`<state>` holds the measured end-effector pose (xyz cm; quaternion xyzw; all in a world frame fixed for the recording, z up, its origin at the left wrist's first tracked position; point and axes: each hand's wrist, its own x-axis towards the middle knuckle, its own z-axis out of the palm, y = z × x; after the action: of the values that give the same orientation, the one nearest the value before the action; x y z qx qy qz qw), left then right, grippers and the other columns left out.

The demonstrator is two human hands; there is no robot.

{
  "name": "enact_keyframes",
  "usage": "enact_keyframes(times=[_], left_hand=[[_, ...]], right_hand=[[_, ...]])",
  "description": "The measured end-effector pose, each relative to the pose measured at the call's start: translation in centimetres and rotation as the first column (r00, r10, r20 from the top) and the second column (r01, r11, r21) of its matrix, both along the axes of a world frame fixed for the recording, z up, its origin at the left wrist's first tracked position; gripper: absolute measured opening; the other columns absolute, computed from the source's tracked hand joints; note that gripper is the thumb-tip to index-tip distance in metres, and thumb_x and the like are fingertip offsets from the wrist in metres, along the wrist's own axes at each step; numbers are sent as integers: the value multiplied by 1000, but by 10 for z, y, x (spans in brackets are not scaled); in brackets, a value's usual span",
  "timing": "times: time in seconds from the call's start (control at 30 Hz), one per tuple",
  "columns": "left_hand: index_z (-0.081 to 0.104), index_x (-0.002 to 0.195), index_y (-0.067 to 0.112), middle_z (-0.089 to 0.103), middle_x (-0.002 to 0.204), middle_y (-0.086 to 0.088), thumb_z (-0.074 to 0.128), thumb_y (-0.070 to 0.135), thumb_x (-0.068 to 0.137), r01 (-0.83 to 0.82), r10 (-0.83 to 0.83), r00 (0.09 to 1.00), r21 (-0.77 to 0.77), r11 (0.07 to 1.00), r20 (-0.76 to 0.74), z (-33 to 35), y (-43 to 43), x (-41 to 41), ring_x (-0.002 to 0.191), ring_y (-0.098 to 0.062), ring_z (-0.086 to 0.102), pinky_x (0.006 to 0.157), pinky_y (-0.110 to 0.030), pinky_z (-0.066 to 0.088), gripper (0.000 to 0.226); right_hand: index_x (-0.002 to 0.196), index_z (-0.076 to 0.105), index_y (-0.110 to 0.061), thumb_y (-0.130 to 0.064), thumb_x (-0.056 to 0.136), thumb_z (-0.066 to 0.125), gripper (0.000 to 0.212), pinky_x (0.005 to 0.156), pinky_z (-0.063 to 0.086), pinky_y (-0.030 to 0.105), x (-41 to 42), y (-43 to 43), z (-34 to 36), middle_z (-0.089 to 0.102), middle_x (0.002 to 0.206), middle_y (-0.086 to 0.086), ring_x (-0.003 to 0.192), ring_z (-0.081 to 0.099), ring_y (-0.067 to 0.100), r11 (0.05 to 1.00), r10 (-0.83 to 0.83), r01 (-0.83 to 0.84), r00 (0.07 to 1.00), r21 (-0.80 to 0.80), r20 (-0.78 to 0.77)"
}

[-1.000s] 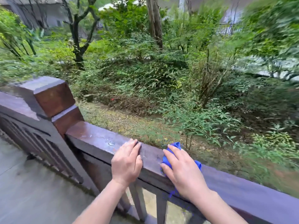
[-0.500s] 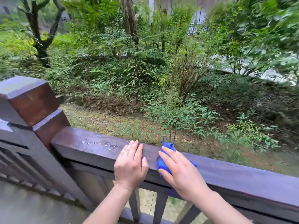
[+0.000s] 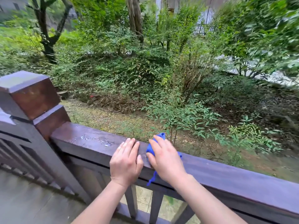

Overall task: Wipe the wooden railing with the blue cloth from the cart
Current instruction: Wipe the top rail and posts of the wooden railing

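Observation:
The dark brown wooden railing (image 3: 226,177) runs from a square post at the left down to the lower right. My right hand (image 3: 166,160) presses the crumpled blue cloth (image 3: 151,148) flat onto the top of the rail; a strip of cloth hangs down over the rail's near face. My left hand (image 3: 127,160) lies palm down on the rail just left of the cloth, fingers together, holding nothing. A wet patch with droplets (image 3: 98,140) shows on the rail top left of my hands.
A thick square post (image 3: 32,97) caps the rail at the left, with a second railing section beyond it. Vertical balusters (image 3: 131,202) stand under the rail. Bushes and trees fill the ground behind. Grey paving (image 3: 32,204) lies at lower left.
My view has swung a little to the left, back toward the post. Both hands stay on the rail, close together, with the cloth still under the right hand.

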<state>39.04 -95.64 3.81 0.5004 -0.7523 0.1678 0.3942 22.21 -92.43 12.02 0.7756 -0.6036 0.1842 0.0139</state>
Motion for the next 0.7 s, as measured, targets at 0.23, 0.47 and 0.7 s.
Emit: enact_keyframes(times=[0.23,0.47,0.7], left_hand=[[70,123,4,66,132,-16,43,23,86,65,-65,998,124,990,-1,12,11,3,123,-32,63,110,-43,41,49],[71,119,12,66,131,-4,38,22,91,215,-87,896,254,943,-436,44,23,18,126,-12,58,106,-29,45,44],[71,114,9,68,121,-12,49,22,87,-6,27,994,191,982,-104,61,-18,141,117,-27,58,103,-40,43,37]], right_hand=[[128,56,-15,-44,85,43,53,106,32,29,-21,14,-1,54,137,5,122,51,22,984,176,-176,984,21,-3],[136,49,-11,-39,88,42,56,113,26,32,22,2,-7,50,142,7,130,44,22,955,297,-296,955,10,-18],[120,63,-6,-38,84,41,53,106,34,35,73,-10,-4,63,124,11,119,52,23,990,139,-139,990,-22,-30]])
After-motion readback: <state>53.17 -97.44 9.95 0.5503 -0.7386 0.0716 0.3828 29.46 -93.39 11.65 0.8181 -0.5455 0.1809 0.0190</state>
